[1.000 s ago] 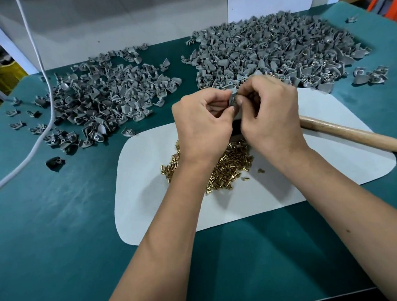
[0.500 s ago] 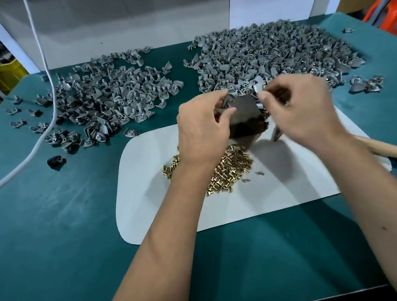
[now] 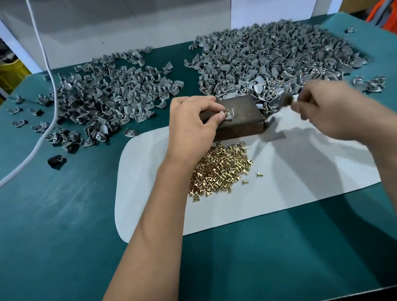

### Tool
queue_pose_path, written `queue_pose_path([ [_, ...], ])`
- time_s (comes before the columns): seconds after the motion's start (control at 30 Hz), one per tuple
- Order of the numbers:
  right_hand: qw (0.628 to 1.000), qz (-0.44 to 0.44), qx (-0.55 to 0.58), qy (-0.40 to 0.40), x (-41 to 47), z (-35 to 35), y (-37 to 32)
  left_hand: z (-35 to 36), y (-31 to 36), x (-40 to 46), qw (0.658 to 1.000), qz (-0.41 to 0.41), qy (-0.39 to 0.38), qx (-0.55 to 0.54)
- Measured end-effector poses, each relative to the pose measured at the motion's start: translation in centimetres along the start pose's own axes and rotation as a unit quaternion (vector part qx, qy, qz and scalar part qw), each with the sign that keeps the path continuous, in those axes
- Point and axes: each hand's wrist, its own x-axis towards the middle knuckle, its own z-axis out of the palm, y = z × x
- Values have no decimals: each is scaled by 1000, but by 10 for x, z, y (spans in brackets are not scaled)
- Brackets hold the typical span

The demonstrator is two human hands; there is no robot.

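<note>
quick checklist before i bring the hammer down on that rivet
1. Grey part lying on top of the dark block: ok.
2. Brass rivet in the part: ok; whether it stands straight, cannot tell.
3. Left hand steadying the part: ok, it pinches it.
4. Fingers away from the strike point: not ok, the fingertips sit right beside the rivet.
5. Hammer in the right hand lined up over the rivet: not ok, its head is off to the right of the block, blurred.
6. Block resting on the white mat: ok.
</note>
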Motion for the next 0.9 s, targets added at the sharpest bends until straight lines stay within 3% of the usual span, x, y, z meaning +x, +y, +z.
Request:
queue_pose_path([
  [0.17,981,-92,133,103,-7,-12,-40,0,2,1,997,-35,-11,-64],
  [0.33,990,-123,45,56,-6,0,-68,0,2,0,993,-66,-11,-98],
  [0.5,959,-153,143,190,-8,-7,-77,1,2,1,994,-63,-6,-85],
  [0.53,963,-154,119,184,-9,-3,-79,1,2,1,994,-64,-6,-86],
  [0.6,988,-129,5,86,-9,9,-82,2,2,2,993,-66,-7,-93],
  [0.67,993,-108,-40,31,-8,10,-81,2,2,2,993,-72,-7,-91],
  [0.73,991,-113,-46,53,-5,0,-80,1,2,1,994,-72,-8,-85],
  [0.83,979,-130,21,157,-4,-4,-79,1,2,1,994,-66,-12,-87],
  [0.9,984,-122,-6,129,-7,5,-82,1,2,1,993,-73,-9,-88],
])
